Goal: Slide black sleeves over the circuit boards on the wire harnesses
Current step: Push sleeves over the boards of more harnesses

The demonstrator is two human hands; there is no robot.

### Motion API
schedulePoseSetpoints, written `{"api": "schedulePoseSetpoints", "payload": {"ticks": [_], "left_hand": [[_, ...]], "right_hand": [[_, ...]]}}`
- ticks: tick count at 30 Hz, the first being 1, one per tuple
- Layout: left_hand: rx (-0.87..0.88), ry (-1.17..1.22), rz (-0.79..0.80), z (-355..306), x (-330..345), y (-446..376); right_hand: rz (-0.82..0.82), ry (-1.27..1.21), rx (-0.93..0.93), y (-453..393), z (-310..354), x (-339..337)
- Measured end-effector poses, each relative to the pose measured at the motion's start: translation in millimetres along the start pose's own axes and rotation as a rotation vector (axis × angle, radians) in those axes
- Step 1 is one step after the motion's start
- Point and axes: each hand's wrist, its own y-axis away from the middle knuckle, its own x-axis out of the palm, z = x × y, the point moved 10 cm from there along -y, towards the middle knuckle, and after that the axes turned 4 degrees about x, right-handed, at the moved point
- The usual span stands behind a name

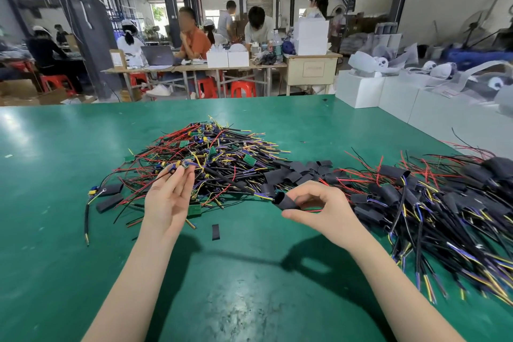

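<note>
Left hand [169, 197] pinches harness connectors; right hand [313, 208] grips a black sleeve [283, 201] on its wires. Sleeved pile [433, 197] lies right on the surface [249, 286]; larger bare pile [211, 158] remains (roughly half done).

One view only, from a camera worn on the person's head; it looks forward and down across the green table [83, 130], wide-angle, so the far table edge bows and the side edges smear; the bare forearms rise from the bottom corners, and the left hand [166, 200] and right hand [319, 208] sit close below the lens, near mid-frame; beyond the table the upper part takes in the workshop, with seated workers [194, 41] well away; no second view shares any of this.
</note>
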Motion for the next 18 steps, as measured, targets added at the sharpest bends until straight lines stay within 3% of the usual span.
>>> {"api": "schedulePoseSetpoints", "payload": {"ticks": [5,11,18], "left_hand": [[0.031,-0.118,0.088,4,10,3],[0.080,-0.375,0.281,10,27,10],[0.160,-0.727,0.425,5,29,13]], "right_hand": [[-0.012,0.088,-0.010,1,1,1],[-0.122,0.468,-0.091,0,7,-11],[-0.180,0.459,-0.018,1,-2,-23]]}}
